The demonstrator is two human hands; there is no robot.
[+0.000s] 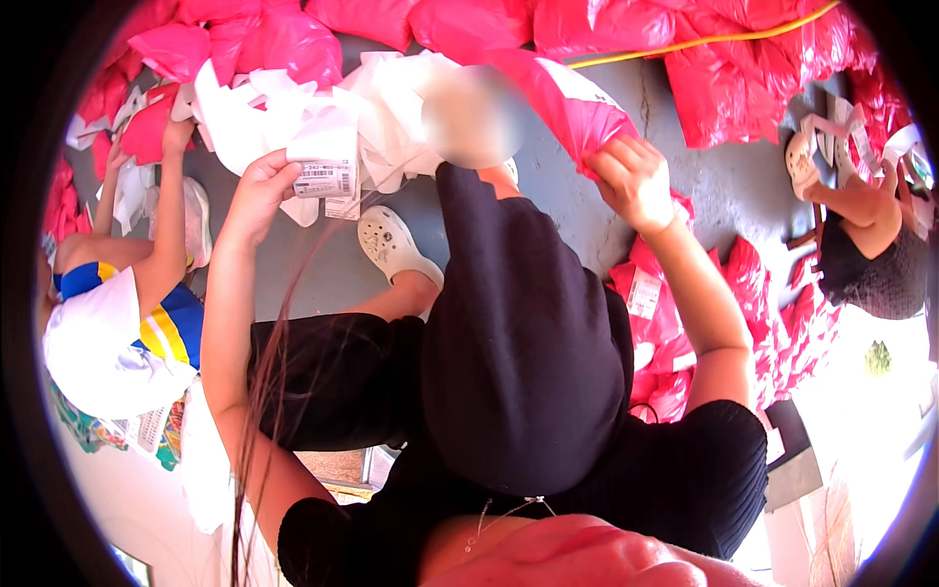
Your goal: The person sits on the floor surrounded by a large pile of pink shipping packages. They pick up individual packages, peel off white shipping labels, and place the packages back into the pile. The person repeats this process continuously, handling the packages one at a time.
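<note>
My left hand (265, 189) pinches a white adhesive label (324, 178) printed with barcodes, between thumb and fingers. Another printed label (342, 208) hangs just below it. On the other side, my right hand (632, 182) grips the lower end of a pink plastic mailer bag (561, 121). A white label (576, 79) shows on the bag's upper face. Beneath and beyond my left hand lies a heap of white paper strips (396, 95). A blurred patch hides what is between the heap and the bag.
Filled pink mailer bags (469, 26) are piled along the far side, with more bags (671, 330) by my right arm. A yellow cord (704, 45) crosses the far pile. One person (110, 315) sits at left holding a pink bag (150, 130); another person (873, 242) sits at right.
</note>
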